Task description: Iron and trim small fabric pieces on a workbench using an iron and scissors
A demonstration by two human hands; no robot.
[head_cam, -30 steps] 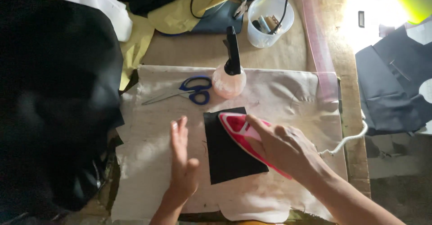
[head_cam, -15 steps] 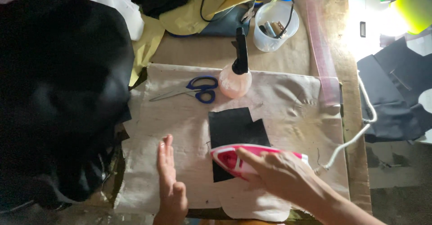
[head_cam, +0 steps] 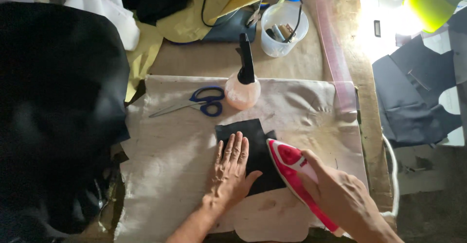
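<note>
A small black fabric piece (head_cam: 253, 141) lies on a pale ironing cloth (head_cam: 170, 155) spread over the table. My left hand (head_cam: 229, 172) rests flat on the left part of the black piece, fingers together and pointing away from me. My right hand (head_cam: 340, 194) grips the handle of a red and white iron (head_cam: 292, 167), whose tip points up-left and sits on the right edge of the black piece.
Blue-handled scissors (head_cam: 199, 104) and a pale spray bottle with a black nozzle (head_cam: 242, 85) lie beyond the fabric. A clear tub of small tools (head_cam: 283, 26) stands further back. A large black cloth heap (head_cam: 53, 112) fills the left. Dark cut pieces (head_cam: 413, 97) lie right.
My left hand moved from the bare cloth onto the black piece. The iron swung from lying across the piece's lower edge to its right edge, tip pointing up-left.
</note>
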